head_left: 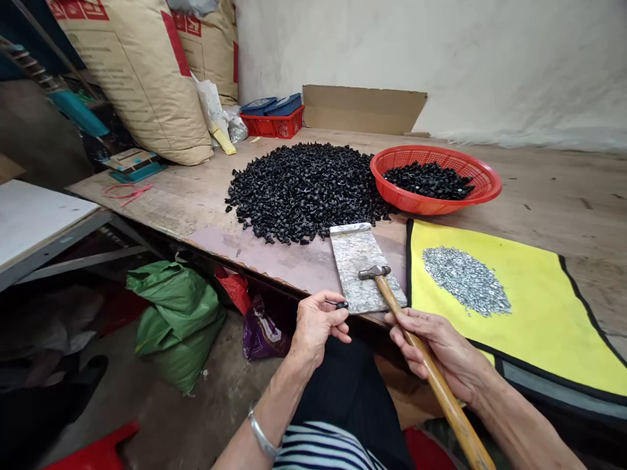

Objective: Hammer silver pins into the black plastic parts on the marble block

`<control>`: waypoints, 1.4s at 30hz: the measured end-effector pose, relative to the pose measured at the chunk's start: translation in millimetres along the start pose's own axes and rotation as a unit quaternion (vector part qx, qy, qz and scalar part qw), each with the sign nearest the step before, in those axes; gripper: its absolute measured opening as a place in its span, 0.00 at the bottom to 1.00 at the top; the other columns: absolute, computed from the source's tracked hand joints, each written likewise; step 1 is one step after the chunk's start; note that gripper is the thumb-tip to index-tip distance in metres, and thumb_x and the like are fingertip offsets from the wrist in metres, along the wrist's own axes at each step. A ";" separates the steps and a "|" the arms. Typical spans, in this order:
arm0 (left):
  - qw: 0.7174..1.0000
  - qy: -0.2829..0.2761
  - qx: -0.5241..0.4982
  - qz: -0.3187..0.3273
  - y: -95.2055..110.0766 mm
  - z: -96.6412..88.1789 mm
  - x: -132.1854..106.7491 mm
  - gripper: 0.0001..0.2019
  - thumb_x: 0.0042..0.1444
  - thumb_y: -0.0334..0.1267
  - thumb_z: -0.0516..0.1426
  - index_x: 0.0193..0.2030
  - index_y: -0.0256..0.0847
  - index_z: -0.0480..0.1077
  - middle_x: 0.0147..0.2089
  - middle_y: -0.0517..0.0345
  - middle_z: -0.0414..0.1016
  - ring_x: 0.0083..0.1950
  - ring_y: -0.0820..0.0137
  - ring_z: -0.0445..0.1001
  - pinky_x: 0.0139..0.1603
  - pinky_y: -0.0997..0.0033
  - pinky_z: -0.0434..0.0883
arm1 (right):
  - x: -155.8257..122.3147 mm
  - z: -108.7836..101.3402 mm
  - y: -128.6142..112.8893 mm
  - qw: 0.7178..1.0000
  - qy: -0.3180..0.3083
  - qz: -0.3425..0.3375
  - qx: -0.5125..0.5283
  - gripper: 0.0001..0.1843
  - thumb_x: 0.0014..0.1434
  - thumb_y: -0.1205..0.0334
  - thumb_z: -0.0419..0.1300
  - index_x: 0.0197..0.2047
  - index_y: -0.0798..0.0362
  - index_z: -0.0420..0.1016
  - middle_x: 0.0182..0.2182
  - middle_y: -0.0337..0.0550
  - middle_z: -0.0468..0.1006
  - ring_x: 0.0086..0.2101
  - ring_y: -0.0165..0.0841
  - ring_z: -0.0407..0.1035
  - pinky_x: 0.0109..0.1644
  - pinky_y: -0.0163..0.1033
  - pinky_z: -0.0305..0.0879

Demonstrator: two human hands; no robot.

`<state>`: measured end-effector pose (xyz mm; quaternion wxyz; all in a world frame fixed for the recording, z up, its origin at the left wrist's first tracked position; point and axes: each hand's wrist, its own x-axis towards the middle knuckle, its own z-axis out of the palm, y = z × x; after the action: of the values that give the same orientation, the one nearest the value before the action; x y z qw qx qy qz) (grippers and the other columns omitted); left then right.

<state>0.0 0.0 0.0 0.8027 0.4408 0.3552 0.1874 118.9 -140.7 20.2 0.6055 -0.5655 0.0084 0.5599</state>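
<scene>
Between thumb and forefinger, my left hand (pixel 321 324) pinches a small black plastic part (pixel 341 305) at the near edge of a scuffed metal plate (pixel 357 254). My right hand (pixel 435 349) grips the wooden handle of a hammer (pixel 375 273), whose head is over the plate. Beyond the plate lies a big heap of black plastic parts (pixel 304 186). More such parts (pixel 428 181) sit in a red plastic basket (pixel 438 207) at the heap's right. Small silvery metal pieces (pixel 465 279) are spread on a yellow cloth (pixel 533 307) to the right.
Large paper sacks (pixel 132 72) stand at the back left of the wooden table (pixel 539 189). A red tray (pixel 274 125) holding blue items and a cardboard piece (pixel 362 109) are by the wall. Below the table edge are a green sack (pixel 176 320) and a purple bag (pixel 262 333).
</scene>
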 end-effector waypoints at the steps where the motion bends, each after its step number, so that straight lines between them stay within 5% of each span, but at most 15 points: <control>1: 1.000 0.000 0.004 -0.001 -0.3 -1.0 0.3 0.14 0.35 0.33 0.65 0.32 0.32 0.70 0.15 0.66 0.64 0.16 0.74 0.67 0.15 0.74 0.70 | 0.6 -0.3 0.7 1.000 0.002 -0.001 -0.005 0.11 0.51 0.58 0.61 0.34 0.56 0.69 0.19 0.34 0.67 0.13 0.19 0.53 0.11 0.27 0.56; 16: 0.999 -0.036 -0.012 -0.011 1.0 -4.5 5.8 0.13 0.35 0.32 0.63 0.32 0.32 0.70 0.19 0.60 0.70 0.14 0.77 0.64 0.10 0.77 0.67 | 0.3 6.6 6.2 1.000 0.026 0.002 0.001 0.12 0.52 0.55 0.59 0.35 0.56 0.69 0.18 0.36 0.67 0.14 0.21 0.54 0.13 0.27 0.56; 23: 1.000 -0.003 0.010 0.002 -3.7 2.5 7.2 0.12 0.35 0.31 0.60 0.31 0.31 0.70 0.17 0.62 0.69 0.12 0.78 0.62 0.08 0.79 0.63 | 1.2 6.5 5.4 0.999 0.044 0.009 -0.011 0.10 0.50 0.58 0.60 0.34 0.56 0.69 0.19 0.36 0.67 0.15 0.21 0.54 0.14 0.26 0.52; 28: 0.999 0.018 -0.026 0.016 -4.8 5.6 7.8 0.12 0.34 0.30 0.60 0.29 0.34 0.66 0.15 0.63 0.69 0.10 0.78 0.61 0.06 0.79 0.62 | -6.4 5.6 8.4 0.975 0.132 -0.064 -0.169 0.14 0.51 0.51 0.59 0.27 0.53 0.64 0.16 0.32 0.62 0.13 0.20 0.48 0.14 0.28 0.44; 30: 0.999 0.019 -0.044 0.020 -6.5 6.2 8.2 0.11 0.33 0.29 0.60 0.27 0.35 0.64 0.15 0.63 0.69 0.10 0.78 0.61 0.05 0.79 0.62 | -13.5 3.3 13.4 0.917 0.176 -0.154 -0.324 0.17 0.52 0.47 0.57 0.23 0.51 0.62 0.15 0.33 0.61 0.14 0.23 0.52 0.16 0.30 0.49; 33: 0.998 0.016 -0.063 0.020 -9.7 6.3 9.5 0.10 0.33 0.30 0.60 0.25 0.34 0.64 0.15 0.62 0.69 0.11 0.78 0.61 0.05 0.78 0.63 | -23.2 -0.5 24.1 0.791 0.210 -0.278 -0.503 0.15 0.54 0.46 0.54 0.29 0.49 0.68 0.17 0.36 0.67 0.18 0.29 0.62 0.24 0.35 0.58; 38: 0.997 0.010 -0.078 0.024 -12.2 3.9 11.8 0.09 0.32 0.30 0.61 0.23 0.34 0.65 0.15 0.61 0.70 0.10 0.78 0.61 0.06 0.77 0.64 | -27.3 3.9 38.3 0.610 0.250 -0.403 -0.635 0.19 0.61 0.50 0.48 0.45 0.53 0.71 0.35 0.49 0.79 0.29 0.35 0.73 0.33 0.37 0.64; 42: 0.996 0.011 -0.088 0.021 -12.2 2.0 13.0 0.09 0.31 0.29 0.61 0.22 0.33 0.65 0.15 0.60 0.70 0.10 0.77 0.62 0.06 0.74 0.65 | -23.5 14.9 37.9 0.435 0.281 -0.480 -0.708 0.18 0.63 0.55 0.47 0.43 0.55 0.73 0.26 0.43 0.79 0.19 0.30 0.69 0.22 0.34 0.58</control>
<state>10.1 0.3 -14.8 0.8304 0.3740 0.3367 0.2389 74.8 -156.2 15.0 0.1298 -0.8361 -0.4940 -0.2000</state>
